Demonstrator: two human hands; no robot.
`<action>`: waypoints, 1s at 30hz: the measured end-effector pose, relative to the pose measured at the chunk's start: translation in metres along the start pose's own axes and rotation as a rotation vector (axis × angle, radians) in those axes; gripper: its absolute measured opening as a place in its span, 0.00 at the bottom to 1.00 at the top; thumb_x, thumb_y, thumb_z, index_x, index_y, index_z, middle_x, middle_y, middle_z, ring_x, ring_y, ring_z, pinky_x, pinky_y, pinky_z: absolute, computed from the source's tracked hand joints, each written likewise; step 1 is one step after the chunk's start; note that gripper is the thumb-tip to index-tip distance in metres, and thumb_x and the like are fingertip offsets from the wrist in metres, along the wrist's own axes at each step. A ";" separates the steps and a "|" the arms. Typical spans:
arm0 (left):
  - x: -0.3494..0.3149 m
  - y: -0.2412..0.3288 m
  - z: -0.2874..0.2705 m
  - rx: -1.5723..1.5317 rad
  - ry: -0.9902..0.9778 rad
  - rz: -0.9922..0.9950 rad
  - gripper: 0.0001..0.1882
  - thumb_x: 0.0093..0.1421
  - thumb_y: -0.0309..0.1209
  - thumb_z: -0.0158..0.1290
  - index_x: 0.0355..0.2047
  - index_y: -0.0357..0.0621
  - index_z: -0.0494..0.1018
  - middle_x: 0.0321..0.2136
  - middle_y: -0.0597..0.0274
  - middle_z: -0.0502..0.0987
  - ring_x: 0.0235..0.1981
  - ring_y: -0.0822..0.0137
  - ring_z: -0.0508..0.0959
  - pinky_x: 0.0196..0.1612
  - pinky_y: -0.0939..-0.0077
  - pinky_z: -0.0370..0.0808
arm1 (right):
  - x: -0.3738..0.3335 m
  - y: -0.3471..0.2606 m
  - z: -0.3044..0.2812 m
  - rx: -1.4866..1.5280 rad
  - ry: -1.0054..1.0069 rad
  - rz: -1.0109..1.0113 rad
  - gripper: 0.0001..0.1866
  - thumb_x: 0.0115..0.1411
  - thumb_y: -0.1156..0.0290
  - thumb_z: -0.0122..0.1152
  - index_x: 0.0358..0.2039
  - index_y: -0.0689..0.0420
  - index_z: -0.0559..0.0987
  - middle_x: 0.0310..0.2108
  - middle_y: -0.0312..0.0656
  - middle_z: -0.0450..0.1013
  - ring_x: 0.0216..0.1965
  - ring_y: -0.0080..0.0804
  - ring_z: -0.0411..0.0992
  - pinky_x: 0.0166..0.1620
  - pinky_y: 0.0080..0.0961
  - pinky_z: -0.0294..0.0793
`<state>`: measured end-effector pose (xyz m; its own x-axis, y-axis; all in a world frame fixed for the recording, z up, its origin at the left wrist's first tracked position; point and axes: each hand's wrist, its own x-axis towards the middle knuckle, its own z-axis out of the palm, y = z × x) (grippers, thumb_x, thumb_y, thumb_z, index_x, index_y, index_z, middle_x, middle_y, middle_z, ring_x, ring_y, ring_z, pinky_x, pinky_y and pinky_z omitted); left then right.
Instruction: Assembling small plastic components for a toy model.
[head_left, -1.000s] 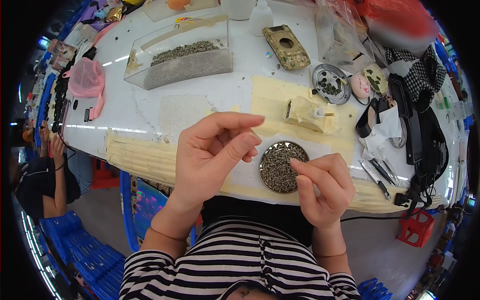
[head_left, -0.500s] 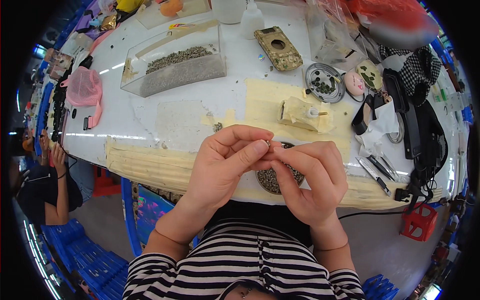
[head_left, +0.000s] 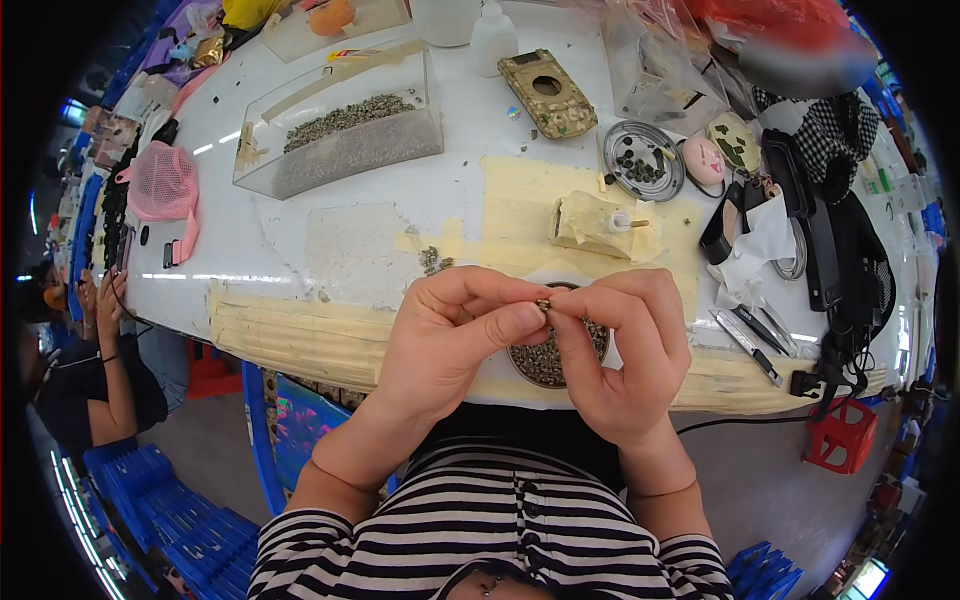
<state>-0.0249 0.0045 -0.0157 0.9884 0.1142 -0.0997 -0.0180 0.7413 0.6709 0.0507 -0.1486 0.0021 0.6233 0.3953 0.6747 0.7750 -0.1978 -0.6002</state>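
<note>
A small dark piece is pinched between the fingertips of both hands; its exact kind is too small to make out. My left hand grips it from the left with thumb and index finger. From the right, my right hand closes thumb and forefinger on it. Directly beneath them stands a round tin filled with small grey-brown parts, partly covered by my hands. A little cluster of similar small parts lies on the table beyond my left hand.
A clear bin of small parts stands at the far left. Beyond my hands sit a taped block, a camouflage model tank hull and a round dish with dark green pieces. Tweezers and a knife lie right.
Both hands have lowered slightly toward me, and their fingertips have come together on the small piece. More loose small parts show on the table beyond my left hand.
</note>
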 end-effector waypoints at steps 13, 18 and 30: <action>-0.006 0.000 0.010 0.418 0.023 0.218 0.11 0.61 0.17 0.59 0.44 0.29 0.78 0.42 0.52 0.83 0.43 0.69 0.82 0.50 0.75 0.79 | -0.005 0.005 0.001 0.057 -0.064 0.037 0.09 0.54 0.81 0.67 0.35 0.59 0.77 0.32 0.41 0.71 0.34 0.40 0.69 0.35 0.32 0.70; -0.004 -0.001 0.012 0.575 0.033 0.356 0.11 0.60 0.16 0.60 0.44 0.33 0.80 0.38 0.57 0.82 0.42 0.69 0.81 0.47 0.76 0.78 | -0.005 0.005 0.000 0.164 -0.131 0.085 0.08 0.57 0.81 0.64 0.35 0.60 0.75 0.32 0.43 0.70 0.34 0.40 0.69 0.36 0.31 0.70; 0.002 0.008 0.010 1.037 -0.038 0.656 0.12 0.52 0.18 0.67 0.38 0.39 0.83 0.31 0.58 0.81 0.31 0.66 0.80 0.34 0.77 0.75 | -0.003 0.005 -0.007 0.464 -0.258 0.294 0.02 0.65 0.78 0.57 0.36 0.62 0.73 0.33 0.42 0.68 0.33 0.33 0.67 0.37 0.25 0.69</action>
<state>-0.0213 0.0039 -0.0038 0.8412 0.2351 0.4870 -0.4028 -0.3286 0.8543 0.0532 -0.1572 0.0006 0.7145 0.5994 0.3609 0.4118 0.0568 -0.9095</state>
